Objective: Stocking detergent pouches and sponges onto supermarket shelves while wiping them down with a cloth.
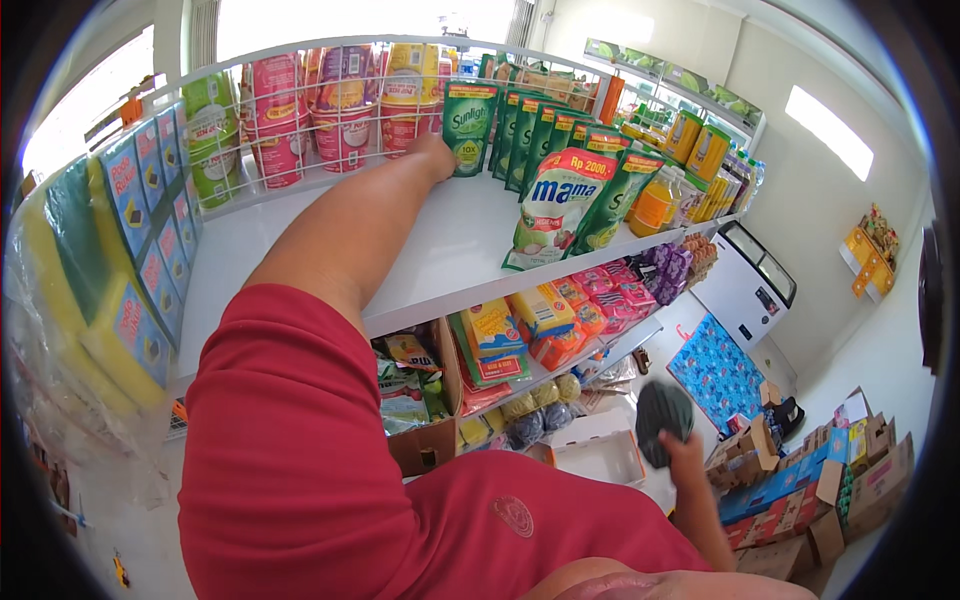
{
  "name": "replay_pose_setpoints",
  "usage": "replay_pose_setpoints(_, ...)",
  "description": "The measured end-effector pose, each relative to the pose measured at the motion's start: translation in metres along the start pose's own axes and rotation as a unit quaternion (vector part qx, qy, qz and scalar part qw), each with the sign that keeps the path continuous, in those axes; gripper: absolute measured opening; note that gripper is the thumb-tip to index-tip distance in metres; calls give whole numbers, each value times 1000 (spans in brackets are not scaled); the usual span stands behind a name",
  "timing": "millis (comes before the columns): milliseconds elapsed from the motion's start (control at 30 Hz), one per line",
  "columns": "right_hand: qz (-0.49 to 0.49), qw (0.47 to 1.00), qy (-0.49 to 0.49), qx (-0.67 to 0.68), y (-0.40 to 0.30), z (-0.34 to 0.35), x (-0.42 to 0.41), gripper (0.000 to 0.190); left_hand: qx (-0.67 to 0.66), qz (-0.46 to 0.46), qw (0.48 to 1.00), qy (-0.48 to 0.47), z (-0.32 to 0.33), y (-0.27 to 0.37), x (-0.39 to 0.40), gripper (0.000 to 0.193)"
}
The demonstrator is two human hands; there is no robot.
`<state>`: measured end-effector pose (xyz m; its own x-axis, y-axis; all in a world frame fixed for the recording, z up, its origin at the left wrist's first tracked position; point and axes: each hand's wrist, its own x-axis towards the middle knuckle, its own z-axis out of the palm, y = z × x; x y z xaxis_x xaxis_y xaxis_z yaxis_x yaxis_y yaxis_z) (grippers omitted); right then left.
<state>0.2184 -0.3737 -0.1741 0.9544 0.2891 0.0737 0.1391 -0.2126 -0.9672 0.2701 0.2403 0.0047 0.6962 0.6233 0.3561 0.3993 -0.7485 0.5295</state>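
Note:
My left hand point(436, 156) reaches across the white shelf point(360, 247) and grips the lower left edge of a green Sunlight dish soap pouch point(469, 127); its fingers are mostly hidden. The pouch stands upright against the wire rack point(352, 112). To its right stand several more Sunlight pouches point(525, 139) in a row, with a white and green Mama pouch point(561, 210) at the near edge. Lower right, away from the shelf, my right hand point(684, 454) holds a dark green bundle point(664, 424), blurred, its kind unclear.
Packs of yellow sponges point(142, 247) in plastic line the left. Instant noodle cups point(277, 120) stand behind the wire. Below are an open carton point(431, 442) of pouches and stacked soap packs point(562, 315). Cardboard boxes point(795, 495) crowd the floor at right, beyond a white tray box point(596, 450).

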Motion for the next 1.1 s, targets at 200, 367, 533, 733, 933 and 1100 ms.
replay_pose_setpoints(200, -325, 933, -120, -92, -186, 72, 31, 34, -28, -39, 999, -6, -15, -2, -25, 48)
replay_pose_setpoints(367, -472, 841, -122, -232, -239, 105, 42, 31, -13, -2, 1000, -4, -25, 10, -47, 46)
replay_pose_setpoints(533, -439, 826, -225, -272, -238, 122, 54, 46, -5, 22, 998, -53, -23, -4, -25, 45)
replay_pose_setpoints(733, -473, 781, -189, -362, -211, 130, 74, 61, -105, -119, 958, -240, -71, 46, -59, 56)
replay_pose_setpoints(933, -489, 761, -196, -378, -179, 153, 70, 59, 294, 14, 942, -161, -143, 90, -141, 62)
replay_pose_setpoints(1100, -431, 797, -281, -317, -113, 175, 49, 52, 213, 142, 966, 22, -127, 118, -242, 47)
